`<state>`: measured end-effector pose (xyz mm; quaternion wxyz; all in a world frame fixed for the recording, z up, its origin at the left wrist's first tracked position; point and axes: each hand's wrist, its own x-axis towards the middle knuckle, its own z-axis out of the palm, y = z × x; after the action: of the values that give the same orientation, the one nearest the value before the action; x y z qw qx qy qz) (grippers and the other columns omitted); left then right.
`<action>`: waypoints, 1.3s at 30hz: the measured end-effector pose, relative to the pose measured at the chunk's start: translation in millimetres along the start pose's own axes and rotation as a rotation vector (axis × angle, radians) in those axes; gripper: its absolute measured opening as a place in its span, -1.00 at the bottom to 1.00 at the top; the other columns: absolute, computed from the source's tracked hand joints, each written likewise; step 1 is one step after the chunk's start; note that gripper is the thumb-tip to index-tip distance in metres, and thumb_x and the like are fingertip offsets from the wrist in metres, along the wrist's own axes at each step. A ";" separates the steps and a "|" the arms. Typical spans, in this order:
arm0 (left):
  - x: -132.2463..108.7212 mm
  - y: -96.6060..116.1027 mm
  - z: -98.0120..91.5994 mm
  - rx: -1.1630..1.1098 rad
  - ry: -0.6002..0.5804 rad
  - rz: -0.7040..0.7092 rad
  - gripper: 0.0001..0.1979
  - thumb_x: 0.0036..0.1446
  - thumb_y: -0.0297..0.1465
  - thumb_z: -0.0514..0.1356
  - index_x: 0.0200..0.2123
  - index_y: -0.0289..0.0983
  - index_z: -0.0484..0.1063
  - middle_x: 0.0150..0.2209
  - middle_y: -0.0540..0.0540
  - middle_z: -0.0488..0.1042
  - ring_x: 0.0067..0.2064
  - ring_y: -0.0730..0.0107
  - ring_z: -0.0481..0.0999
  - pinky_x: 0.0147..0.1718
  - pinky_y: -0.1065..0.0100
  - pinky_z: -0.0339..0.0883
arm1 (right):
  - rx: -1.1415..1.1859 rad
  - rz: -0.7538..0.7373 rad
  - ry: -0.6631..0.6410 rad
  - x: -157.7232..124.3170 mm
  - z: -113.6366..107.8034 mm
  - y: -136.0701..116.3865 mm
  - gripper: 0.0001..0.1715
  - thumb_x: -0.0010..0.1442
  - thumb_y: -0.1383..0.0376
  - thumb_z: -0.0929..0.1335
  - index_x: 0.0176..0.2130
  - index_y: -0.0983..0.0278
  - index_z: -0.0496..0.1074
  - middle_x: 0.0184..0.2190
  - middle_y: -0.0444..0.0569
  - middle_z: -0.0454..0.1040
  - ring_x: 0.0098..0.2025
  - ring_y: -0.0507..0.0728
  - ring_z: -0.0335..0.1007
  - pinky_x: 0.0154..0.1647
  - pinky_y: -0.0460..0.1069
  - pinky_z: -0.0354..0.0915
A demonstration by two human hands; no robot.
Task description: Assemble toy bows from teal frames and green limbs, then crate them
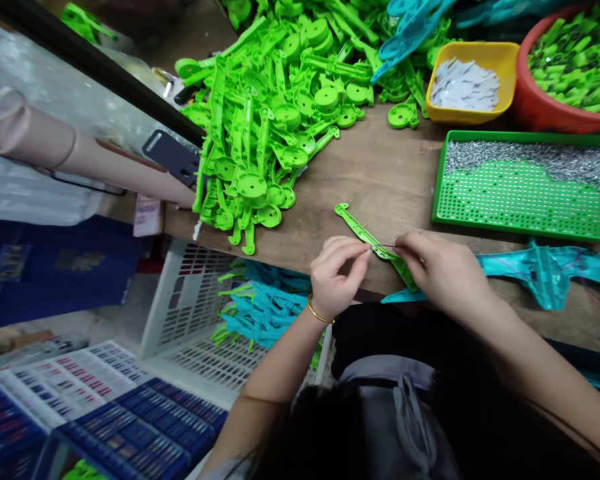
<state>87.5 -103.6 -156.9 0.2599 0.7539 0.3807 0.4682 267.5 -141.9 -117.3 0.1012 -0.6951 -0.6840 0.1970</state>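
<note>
A long narrow light-green plastic part (357, 227) lies slantwise at the table's front edge, its lower end partly behind my right hand. My left hand (336, 273) is closed in a pinch at the middle of this part; what sits between thumb and forefinger is too small to make out. From the other side, the fingers of my right hand (443, 270) are closed on a thin dark wire-like piece (389, 246) that reaches toward my left fingertips. A blue plastic part (550, 270) lies beside my right wrist, and a blue tip (400, 297) shows under the green part.
A heap of green plastic parts (290, 113) covers the table's far left. At right stand a green perforated tray (520, 207) with small metal pieces, a yellow bin (505, 73) and a red tub (540, 100). Below the edge, a white crate (180, 293) holds blue and green parts.
</note>
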 end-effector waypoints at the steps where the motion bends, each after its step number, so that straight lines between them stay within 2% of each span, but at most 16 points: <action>1: 0.6 -3.0 -1.7 0.038 0.014 -0.019 -0.94 0.18 -0.48 0.21 -0.31 -0.26 0.50 -0.34 -0.06 0.57 -0.27 0.41 0.54 -0.22 0.28 0.45 | -0.003 0.011 -0.008 2.1 0.2 -0.7 -0.78 0.29 0.19 0.26 -0.21 0.22 0.44 -0.29 -0.03 0.56 -0.29 0.16 0.48 -0.39 -0.03 0.14; 3: 3.1 -11.6 -4.5 0.133 0.037 -0.063 -0.93 0.19 -0.44 0.21 -0.32 -0.26 0.50 -0.34 -0.05 0.57 -0.27 0.41 0.53 -0.22 0.28 0.43 | -0.018 0.066 -0.027 4.9 -0.5 -0.7 -0.74 0.26 0.15 0.29 -0.14 0.22 0.44 -0.29 -0.02 0.58 -0.32 0.18 0.48 -0.41 -0.02 0.12; 5: 6.8 -22.4 -5.5 0.228 0.036 -0.089 -0.90 0.20 -0.41 0.19 -0.34 -0.26 0.50 -0.35 -0.05 0.56 -0.27 0.40 0.53 -0.20 0.27 0.41 | -0.019 0.114 -0.057 5.9 -1.4 0.2 -0.74 0.24 0.13 0.31 -0.16 0.22 0.46 -0.34 -0.02 0.58 -0.36 0.19 0.48 -0.43 -0.01 0.11; 9: 15.1 -41.0 -2.0 0.354 -0.051 -0.110 -0.85 0.22 -0.40 0.17 -0.37 -0.26 0.51 -0.34 -0.05 0.57 -0.25 0.37 0.52 -0.15 0.25 0.38 | 0.087 0.010 -0.064 4.1 2.4 -1.1 -0.77 0.27 0.21 0.27 -0.23 0.21 0.50 -0.32 -0.06 0.59 -0.30 0.15 0.50 -0.37 -0.03 0.17; 12: 19.1 -45.6 1.6 0.413 -0.109 -0.120 -0.86 0.21 -0.41 0.17 -0.39 -0.26 0.50 -0.34 -0.06 0.56 -0.24 0.34 0.51 -0.14 0.24 0.35 | 0.041 -0.050 0.022 1.2 9.2 -4.5 -0.72 0.30 0.20 0.25 -0.20 0.20 0.53 -0.30 -0.05 0.59 -0.31 0.12 0.50 -0.41 -0.04 0.15; 17: 22.5 -41.9 2.9 0.436 -0.156 -0.116 -0.85 0.20 -0.43 0.16 -0.41 -0.26 0.49 -0.35 -0.07 0.54 -0.26 0.33 0.48 -0.16 0.23 0.30 | -0.063 -0.132 0.219 -6.9 18.6 -5.4 -0.65 0.33 0.15 0.23 -0.10 0.15 0.55 -0.43 -0.09 0.52 -0.42 0.04 0.44 -0.51 -0.06 0.07; 21: 24.3 -39.9 5.5 0.471 -0.193 -0.112 -0.82 0.21 -0.42 0.14 -0.43 -0.25 0.47 -0.37 -0.07 0.54 -0.26 0.30 0.46 -0.16 0.21 0.27 | -0.061 -0.196 0.275 -12.0 24.9 -2.0 -0.64 0.33 0.14 0.23 -0.08 0.13 0.56 -0.50 -0.12 0.47 -0.47 -0.02 0.38 -0.51 -0.09 0.08; 25: 27.6 -39.0 8.5 0.526 -0.256 -0.112 -0.83 0.20 -0.42 0.13 -0.42 -0.26 0.48 -0.36 -0.10 0.53 -0.24 0.24 0.44 -0.16 0.18 0.26 | -0.011 -0.212 0.258 -11.7 30.1 2.2 -0.64 0.34 0.15 0.22 -0.10 0.15 0.56 -0.49 -0.11 0.47 -0.46 -0.02 0.38 -0.52 -0.09 0.08; 30: 33.7 -38.1 3.2 0.659 -0.457 -0.012 -0.77 0.25 -0.45 0.04 -0.37 -0.27 0.49 -0.31 -0.15 0.51 -0.20 0.17 0.40 -0.12 0.13 0.27 | 0.065 -0.236 0.246 -8.8 35.9 9.0 -0.65 0.33 0.17 0.23 -0.12 0.20 0.56 -0.46 -0.09 0.46 -0.43 0.00 0.40 -0.47 -0.09 0.15; 34: 29.1 -35.4 -1.7 0.718 -0.602 0.118 -0.69 0.27 -0.48 -0.05 -0.16 -0.32 0.50 -0.19 -0.27 0.49 -0.08 0.07 0.38 -0.02 0.02 0.27 | 0.146 -0.212 0.189 -8.0 38.7 10.8 -0.64 0.33 0.17 0.23 -0.14 0.21 0.56 -0.45 -0.07 0.46 -0.40 0.01 0.41 -0.43 -0.10 0.18; 39: 16.3 -30.9 -3.1 0.749 -0.628 0.155 -0.60 0.27 -0.51 -0.10 0.05 -0.45 0.40 -0.06 -0.36 0.45 0.05 0.00 0.34 0.16 -0.13 0.14 | 0.210 -0.145 0.059 -3.2 29.6 9.9 -0.66 0.31 0.20 0.23 -0.21 0.25 0.56 -0.41 -0.03 0.49 -0.35 0.07 0.43 -0.36 -0.07 0.23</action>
<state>78.9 -72.4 -170.4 0.0374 0.9262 0.3691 0.0675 264.4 -149.3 -147.7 0.2075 -0.6350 -0.7047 0.2391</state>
